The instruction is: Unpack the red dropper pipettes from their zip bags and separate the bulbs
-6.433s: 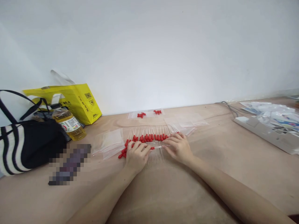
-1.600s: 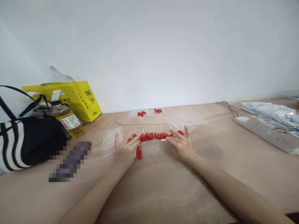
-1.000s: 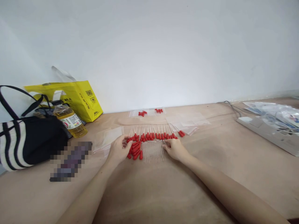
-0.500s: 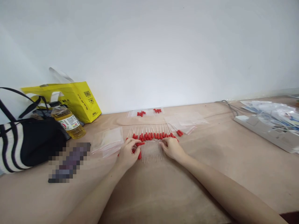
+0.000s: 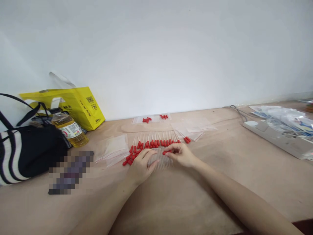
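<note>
Between thumb and fingertips, my right hand (image 5: pixel 182 154) pinches a red rubber dropper bulb (image 5: pixel 167 152). My left hand (image 5: pixel 144 162) has its thumb and fingers apart, with nothing seen between them. Both hands are over a row of clear dropper tubes (image 5: pixel 164 165), partly covered by my fingers. Loose red bulbs (image 5: pixel 127 160) lie beside my left hand, some hidden behind it. Just beyond the hands, finished-looking droppers (image 5: pixel 153 143) form a row, red bulbs toward me and clear stems pointing away.
Clear zip bags lie at left (image 5: pixel 113 147) and at the back right (image 5: pixel 193 125). Another bag (image 5: pixel 156 117) at the back has red bulbs on it. An oil bottle (image 5: pixel 72 130), yellow bag (image 5: pixel 83 104) and black bag (image 5: pixel 39 147) stand left. A white power strip (image 5: pixel 271 138) lies right.
The red bulb that was in my left fingers is now in my right hand. My left hand has opened and moved right; the right hand has shifted slightly.
</note>
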Demonstrator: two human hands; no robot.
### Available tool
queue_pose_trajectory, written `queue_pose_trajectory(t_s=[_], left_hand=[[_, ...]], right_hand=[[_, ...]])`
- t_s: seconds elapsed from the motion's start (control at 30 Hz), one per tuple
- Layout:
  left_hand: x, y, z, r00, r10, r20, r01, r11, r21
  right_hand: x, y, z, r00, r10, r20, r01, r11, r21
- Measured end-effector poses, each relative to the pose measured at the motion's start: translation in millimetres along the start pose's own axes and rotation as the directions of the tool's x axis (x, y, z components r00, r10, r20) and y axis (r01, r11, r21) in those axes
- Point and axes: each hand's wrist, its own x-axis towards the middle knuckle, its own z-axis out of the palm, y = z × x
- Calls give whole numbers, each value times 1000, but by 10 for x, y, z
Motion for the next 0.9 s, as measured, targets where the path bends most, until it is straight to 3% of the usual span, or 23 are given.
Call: queue_pose_trajectory(t_s=[0.07, 0.17, 0.23, 0.33, 0.57, 0.63, 0.7, 0.8, 0.9], left_hand=[[2, -78, -58, 1000, -20, -11, 20, 999, 40], [2, -171, -133, 998, -58, -23, 59, 996, 63], [-2, -201, -159, 997, -70, -20, 71, 996, 63], [-5, -205, -170, 998, -60, -11, 61, 996, 61], [-2, -190, -165, 999, -53, 5, 52, 995, 79], [-5, -196, -165, 999, -49, 1, 49, 996, 79], [-8, -202, -166, 999, -45, -2, 45, 996, 75], [-12, -210, -163, 999, -40, 0, 40, 997, 66], [-14, -214, -150, 1000, -25, 2, 25, 998, 63]], right_hand=[[7, 63, -238, 998, 38, -56, -45, 989, -137], [-16, 148, -529, 999, 42, -22, -47, 930, -365], [-38, 190, -614, 999, 50, 13, -38, 885, -463], [-53, 221, -614, 999, 23, 48, 9, 824, -566], [-43, 220, -563, 996, -87, 11, 64, 631, -773], [-43, 222, -568, 997, -74, -2, 46, 637, -769], [-37, 228, -589, 1000, -28, -5, 16, 710, -704], [-10, 259, -655, 990, 23, -139, -106, 769, -631], [36, 312, -726, 930, 67, -360, -293, 726, -622]])
